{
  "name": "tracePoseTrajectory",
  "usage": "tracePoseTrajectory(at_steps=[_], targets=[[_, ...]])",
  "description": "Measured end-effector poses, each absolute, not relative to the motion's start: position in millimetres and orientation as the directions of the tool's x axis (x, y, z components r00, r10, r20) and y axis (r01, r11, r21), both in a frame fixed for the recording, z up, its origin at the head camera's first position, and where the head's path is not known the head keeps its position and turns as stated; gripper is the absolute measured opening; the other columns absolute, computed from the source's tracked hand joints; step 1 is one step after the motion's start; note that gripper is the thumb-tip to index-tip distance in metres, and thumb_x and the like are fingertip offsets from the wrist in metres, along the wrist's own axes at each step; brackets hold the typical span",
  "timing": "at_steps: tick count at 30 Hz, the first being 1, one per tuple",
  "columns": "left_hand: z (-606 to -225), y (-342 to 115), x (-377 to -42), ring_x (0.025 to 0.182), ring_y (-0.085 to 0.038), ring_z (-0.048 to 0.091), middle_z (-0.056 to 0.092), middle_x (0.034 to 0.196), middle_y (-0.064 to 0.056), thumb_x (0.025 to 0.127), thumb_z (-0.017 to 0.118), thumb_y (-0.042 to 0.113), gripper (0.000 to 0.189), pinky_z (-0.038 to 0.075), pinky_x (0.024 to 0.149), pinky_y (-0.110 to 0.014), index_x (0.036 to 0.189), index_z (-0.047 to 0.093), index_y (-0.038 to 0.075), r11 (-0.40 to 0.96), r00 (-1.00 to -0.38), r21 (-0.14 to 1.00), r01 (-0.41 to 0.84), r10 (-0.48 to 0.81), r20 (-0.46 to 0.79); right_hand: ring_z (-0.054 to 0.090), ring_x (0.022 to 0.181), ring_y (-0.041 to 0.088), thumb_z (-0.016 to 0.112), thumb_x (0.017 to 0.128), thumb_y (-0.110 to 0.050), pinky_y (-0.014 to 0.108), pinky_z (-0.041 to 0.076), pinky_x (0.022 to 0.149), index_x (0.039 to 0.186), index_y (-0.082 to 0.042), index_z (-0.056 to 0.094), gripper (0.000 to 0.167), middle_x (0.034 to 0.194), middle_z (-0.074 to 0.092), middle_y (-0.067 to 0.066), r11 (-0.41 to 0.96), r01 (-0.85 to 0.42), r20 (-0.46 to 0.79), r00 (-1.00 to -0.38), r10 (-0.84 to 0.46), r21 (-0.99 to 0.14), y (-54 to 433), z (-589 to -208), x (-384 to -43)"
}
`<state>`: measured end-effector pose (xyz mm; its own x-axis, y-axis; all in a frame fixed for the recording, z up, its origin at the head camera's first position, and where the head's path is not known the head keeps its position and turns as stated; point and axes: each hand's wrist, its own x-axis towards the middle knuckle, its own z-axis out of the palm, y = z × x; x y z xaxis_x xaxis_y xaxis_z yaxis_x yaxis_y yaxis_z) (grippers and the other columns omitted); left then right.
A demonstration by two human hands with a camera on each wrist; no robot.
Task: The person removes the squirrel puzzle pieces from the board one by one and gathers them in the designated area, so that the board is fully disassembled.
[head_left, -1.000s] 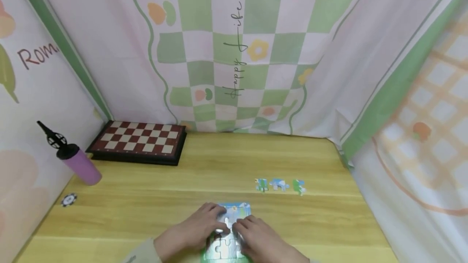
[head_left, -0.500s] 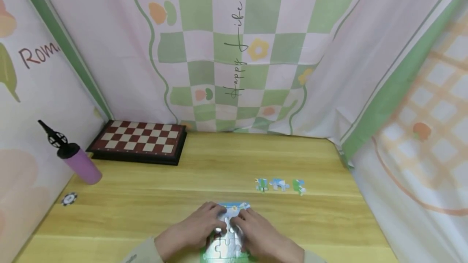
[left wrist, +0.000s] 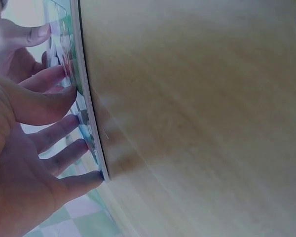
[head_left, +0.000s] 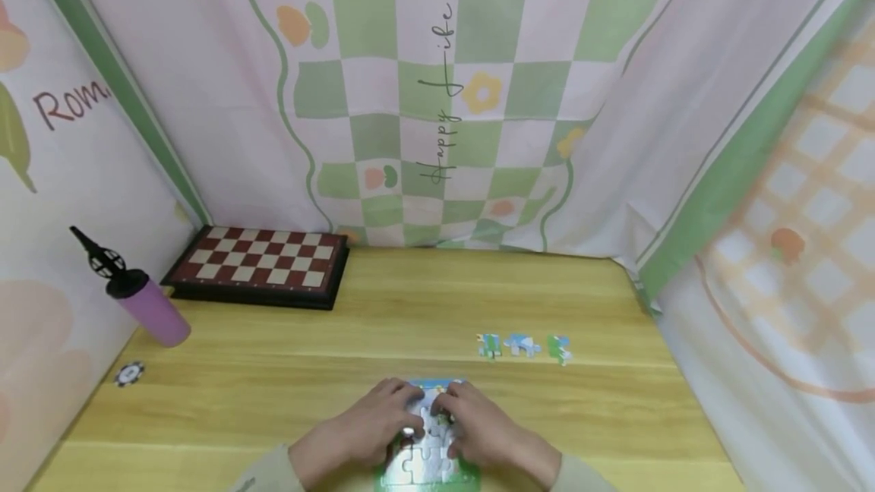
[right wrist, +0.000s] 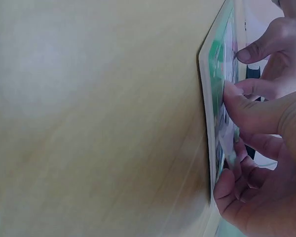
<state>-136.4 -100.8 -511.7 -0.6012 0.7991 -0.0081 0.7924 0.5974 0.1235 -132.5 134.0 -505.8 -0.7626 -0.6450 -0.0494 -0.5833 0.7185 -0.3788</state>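
A jigsaw puzzle with a green and blue border lies flat on the wooden table at the near edge of the head view. My left hand rests on its left side; in the left wrist view the spread fingertips touch the board, with the thumb over it. On the right side, my right hand has its fingers curled at a small puzzle piece, which stands tilted up from the board in the right wrist view. Its thumb touches the puzzle surface. Glare and the hands hide part of the picture.
Three loose puzzle pieces lie beyond the right hand. A chessboard box sits at the back left, beside a purple pump with a black nozzle. A poker chip lies near the left edge. Printed curtains enclose the table.
My right hand has shifted slightly up and left over the puzzle, its fingers opening a little from the thumb. A tilted piece now shows by its fingertips. The left hand stays in place.
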Motion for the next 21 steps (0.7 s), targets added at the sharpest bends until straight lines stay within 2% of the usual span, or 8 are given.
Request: tracePoseTrajectory(at_steps=[7, 15, 21], targets=[[-510.1, -99.7, -135.8, 0.134, -0.027, 0.056, 0.060, 0.147, -0.006, 0.071, 0.087, 0.013, 0.046, 0.046, 0.119, -0.046, 0.106, 0.073, 0.040, 0.605, -0.606, 0.122, 0.787, 0.795, -0.026, 0.049, 0.089, 0.001, 0.090, 0.067, -0.010, 0.021, 0.050, 0.079, 0.102, -0.022, 0.064, 0.045, 0.096, 0.054, -0.013, 0.709, -0.542, -0.100, -0.759, -0.644, -0.451, 133.2, -503.8, -134.8], [-510.9, -99.5, -135.5, 0.134, -0.026, 0.056, 0.061, 0.146, -0.005, 0.081, 0.084, 0.020, 0.029, 0.046, 0.119, -0.045, 0.099, 0.072, 0.039, 0.611, -0.613, 0.119, 0.783, 0.790, -0.022, 0.053, 0.077, -0.002, 0.081, 0.070, 0.004, 0.017, 0.049, 0.069, 0.097, -0.020, 0.057, 0.043, 0.084, 0.063, -0.013, 0.665, -0.552, -0.112, -0.721, -0.684, -0.503, 130.9, -503.3, -134.3], [-511.1, -99.2, -135.5, 0.134, -0.026, 0.056, 0.061, 0.146, -0.005, 0.079, 0.085, 0.019, 0.033, 0.046, 0.119, -0.045, 0.101, 0.072, 0.040, 0.612, -0.613, 0.132, 0.780, 0.789, -0.038, 0.049, 0.072, -0.003, 0.078, 0.072, 0.007, 0.013, 0.046, 0.066, 0.094, -0.019, 0.057, 0.040, 0.079, 0.060, -0.013, 0.641, -0.552, -0.102, -0.710, -0.697, -0.532, 130.9, -503.8, -133.4]])
